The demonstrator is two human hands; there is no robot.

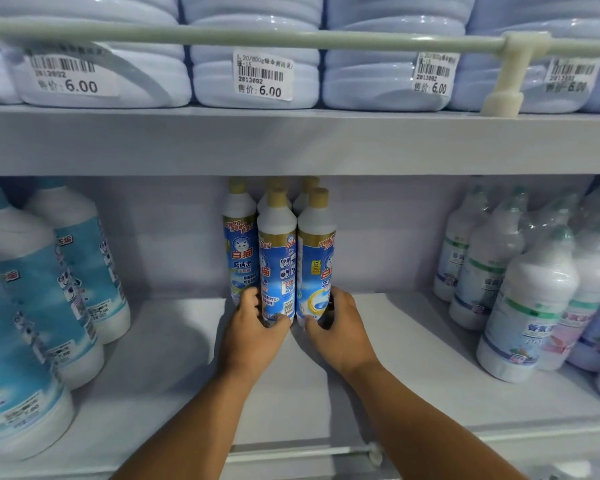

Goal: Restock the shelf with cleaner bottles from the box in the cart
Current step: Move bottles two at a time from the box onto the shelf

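Several white cleaner bottles with gold caps and blue labels stand upright in a cluster at the back of the lower shelf [378, 341]. My left hand [253, 332] grips the base of the front left bottle [278, 258]. My right hand [340, 327] grips the base of the front right bottle [316, 258]. Both bottles stand side by side, touching each other, just in front of the others. One more bottle [238, 244] stands at the left, behind them. The cart and the box are out of view.
Large white bottles with teal labels [49, 299] fill the left of the shelf. White bottles with green bands [520, 296] crowd the right. Pale blue jugs [257, 74] with price tags sit on the upper shelf behind a rail [291, 36]. A low rail [309, 453] edges the lower shelf's front.
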